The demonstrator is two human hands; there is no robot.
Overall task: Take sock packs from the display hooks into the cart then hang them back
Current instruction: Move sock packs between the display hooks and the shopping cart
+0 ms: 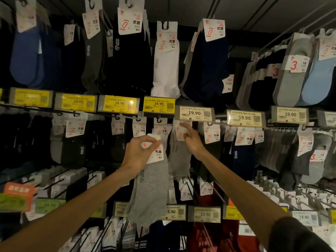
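The white header cards across the sock display (254, 57) carry a red foot outline and the characters 抗菌. On the price rail, four yellow tags run from the left, three reading 16.90 (159, 104) and the leftmost blurred, followed by paler tags reading 19.90 (194, 113). A black sock pack (127, 60) in the top row has COTTON printed down its cuff, with a white sock pack (165, 70) hanging beside it. At the rack's upper right, grey and pale blue liner socks bear cards with a large red 3 (294, 65). Lower tags read 19.90 and a partly hidden 5.90. The writing on an orange sign (18, 190) at the lower left edge is too blurred to read.

The left hand (138, 151) holds a grey sock pack (152, 193) off the hooks, in front of the middle row. Thumb and forefinger pinch the top of its header card (157, 151) and the other fingers are curled in. The socks hang straight down from the card, with small lettering on the cuff.

The right hand (192, 139) reaches to a hanging grey sock pack (179, 155), just under the left end of the first 19.90 tag. Its forefinger lies straight against the top of that pack's card and the remaining fingers are bent. I cannot tell whether the thumb pinches the card.
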